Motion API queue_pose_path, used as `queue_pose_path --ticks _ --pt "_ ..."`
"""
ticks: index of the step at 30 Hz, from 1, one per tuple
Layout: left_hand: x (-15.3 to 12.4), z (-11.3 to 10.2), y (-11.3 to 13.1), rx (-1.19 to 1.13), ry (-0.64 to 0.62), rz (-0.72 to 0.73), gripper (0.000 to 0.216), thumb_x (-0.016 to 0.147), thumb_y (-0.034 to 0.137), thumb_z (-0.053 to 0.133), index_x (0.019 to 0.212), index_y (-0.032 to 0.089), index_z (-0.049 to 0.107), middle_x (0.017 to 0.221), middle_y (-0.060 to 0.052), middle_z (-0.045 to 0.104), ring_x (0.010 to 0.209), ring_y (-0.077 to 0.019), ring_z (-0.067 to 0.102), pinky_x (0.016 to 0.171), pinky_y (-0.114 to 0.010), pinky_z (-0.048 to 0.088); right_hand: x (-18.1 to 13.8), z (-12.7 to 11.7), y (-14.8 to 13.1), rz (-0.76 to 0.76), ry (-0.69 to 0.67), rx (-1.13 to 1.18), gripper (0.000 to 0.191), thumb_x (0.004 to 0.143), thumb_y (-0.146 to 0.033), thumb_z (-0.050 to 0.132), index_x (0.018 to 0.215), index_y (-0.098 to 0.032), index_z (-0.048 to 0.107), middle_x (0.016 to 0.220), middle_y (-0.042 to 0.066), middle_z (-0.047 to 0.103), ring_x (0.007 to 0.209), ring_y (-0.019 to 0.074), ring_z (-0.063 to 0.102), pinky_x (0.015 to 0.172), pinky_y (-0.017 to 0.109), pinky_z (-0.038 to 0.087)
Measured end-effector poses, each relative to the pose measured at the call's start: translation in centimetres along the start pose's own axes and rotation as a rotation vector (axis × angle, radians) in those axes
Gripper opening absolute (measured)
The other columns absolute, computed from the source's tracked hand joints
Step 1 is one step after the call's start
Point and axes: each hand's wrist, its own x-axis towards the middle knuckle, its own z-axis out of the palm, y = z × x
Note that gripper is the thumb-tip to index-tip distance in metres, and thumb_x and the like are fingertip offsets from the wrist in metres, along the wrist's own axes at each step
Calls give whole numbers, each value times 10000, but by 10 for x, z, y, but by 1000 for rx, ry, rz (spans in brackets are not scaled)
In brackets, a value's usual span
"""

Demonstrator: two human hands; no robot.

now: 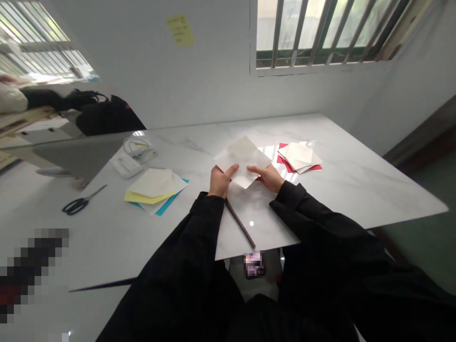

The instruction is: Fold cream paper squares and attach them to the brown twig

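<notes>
White paper sheet (244,152) gripped by both hands over a marble-patterned table (342,190)

Head view. Sheet: turned corner-on, between two paper stacks; whether its far corner touches the tabletop cannot be told. Left hand (218,183): clamped on the sheet's near left side, thumb laid flat on top, the other fingers mostly hidden. Right hand (271,178): clamped likewise on the near right side, its thumb pointing toward the left thumb, the two tips apart. Both wrists emerge from black sleeves (302,202). Below the left hand, a slender brown stick (240,223) slants toward the near table edge. At left, a stack of white, yellow and blue papers (153,183); beyond it, a coiled white cable (137,148); farther left, black-handled scissors (76,205). At right, cream papers overlap red ones (299,156). On the wall, a yellow sticky note (180,31) beside a barred window (320,28).
</notes>
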Motion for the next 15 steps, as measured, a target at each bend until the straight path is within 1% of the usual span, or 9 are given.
queue_pose_path --ticks 2,5,7,11,15 --pt "1 -1 -3 29 21 17 683 599 420 984 1187 143 774 1181 -159 801 1132 -372 755 1006 -495 611 -1 0 -1 23 -17 -19 583 723 -358 911 1257 -245 706 1211 81 787 1061 271 757 805 367 658" --pt "5 -6 -6 51 55 26 688 619 429 971 1215 146 777 1175 -161 803 1144 -382 752 1022 -511 600 1 -1 -2 77 5 -58 458 740 -360 884 1153 -228 735 1161 75 790 989 236 753 704 304 632" --pt "8 -9 -7 58 59 37 687 629 433 962 1226 147 777 1175 -158 803 1144 -380 753 1035 -512 593 2 -2 -3 100 31 -50 396 743 -359 868 1089 -210 747 1137 76 787 949 216 746 668 279 612" --pt "9 -12 -10 96 32 9 659 630 415 949 1208 145 785 1174 -157 804 1130 -380 756 1047 -516 584 3 0 -5 116 77 -4 412 711 -348 875 1073 -194 751 1094 74 788 923 222 743 718 313 618" --pt "7 -10 -9 87 20 -8 633 619 392 948 1181 150 787 1161 -149 807 1139 -372 753 1062 -509 577 1 3 -8 115 67 14 408 704 -341 873 1064 -199 742 1080 66 788 933 232 740 757 337 619"
